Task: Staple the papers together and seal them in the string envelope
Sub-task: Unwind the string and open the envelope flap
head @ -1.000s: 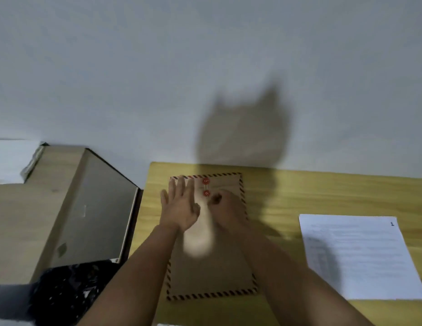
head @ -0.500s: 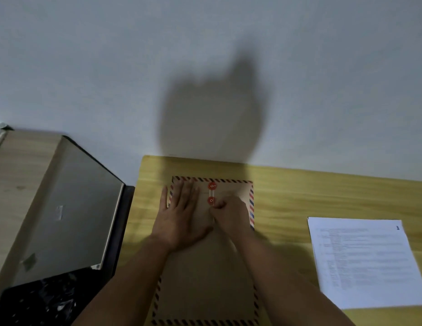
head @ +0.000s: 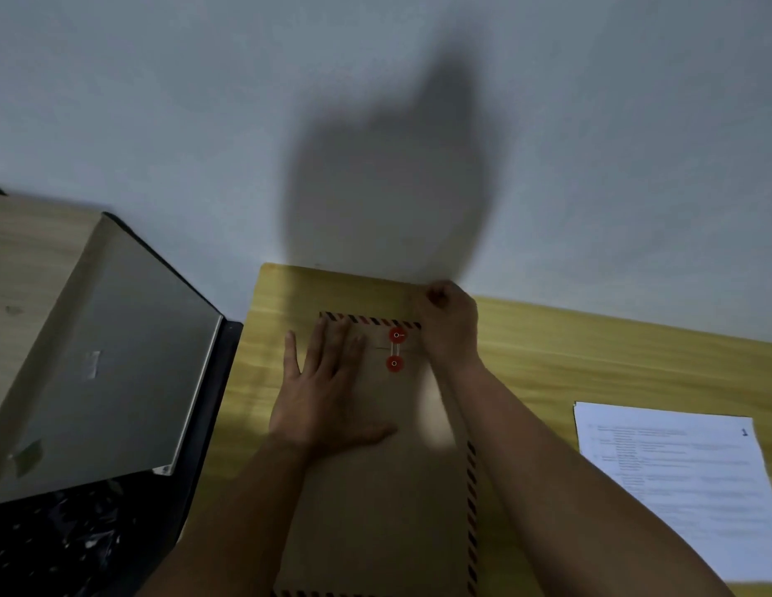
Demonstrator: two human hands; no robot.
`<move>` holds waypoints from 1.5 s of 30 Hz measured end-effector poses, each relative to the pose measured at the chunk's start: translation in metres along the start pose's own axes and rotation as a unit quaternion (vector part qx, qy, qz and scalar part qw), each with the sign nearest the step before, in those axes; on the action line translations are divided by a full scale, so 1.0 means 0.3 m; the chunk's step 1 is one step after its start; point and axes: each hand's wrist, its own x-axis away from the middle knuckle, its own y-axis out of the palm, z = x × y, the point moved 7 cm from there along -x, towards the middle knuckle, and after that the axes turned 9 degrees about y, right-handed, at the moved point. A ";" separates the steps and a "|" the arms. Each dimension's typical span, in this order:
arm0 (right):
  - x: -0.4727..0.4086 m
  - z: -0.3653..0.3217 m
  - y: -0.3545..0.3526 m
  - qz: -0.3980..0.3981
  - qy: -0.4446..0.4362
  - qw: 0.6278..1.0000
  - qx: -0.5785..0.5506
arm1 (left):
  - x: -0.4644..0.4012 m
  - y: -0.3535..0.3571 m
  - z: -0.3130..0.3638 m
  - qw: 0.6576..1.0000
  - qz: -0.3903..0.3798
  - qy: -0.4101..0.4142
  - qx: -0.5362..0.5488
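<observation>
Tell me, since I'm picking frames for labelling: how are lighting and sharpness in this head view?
Head view: dim, with a large soft shadow on the wall reaching onto the table; the envelope lies partly in shade; the right hand is slightly smeared; print on the papers is too blurred to read; the left hand is fairly sharp.

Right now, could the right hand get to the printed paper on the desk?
Probably yes. The printed paper lies uncovered on that side; nothing sits between it and the right hand, which is curled beyond the envelope.
</observation>
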 end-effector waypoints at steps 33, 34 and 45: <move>-0.021 -0.040 0.035 -0.073 -0.090 0.828 0.548 | -0.006 0.009 -0.005 0.999 0.037 -0.003 -0.006; -0.024 -0.053 0.055 -0.080 -0.103 0.811 0.570 | -0.006 0.011 -0.006 0.999 0.032 -0.004 -0.008; 0.107 -0.050 0.169 -0.209 -0.137 0.945 0.211 | -0.006 0.001 -0.006 0.999 0.040 -0.006 -0.002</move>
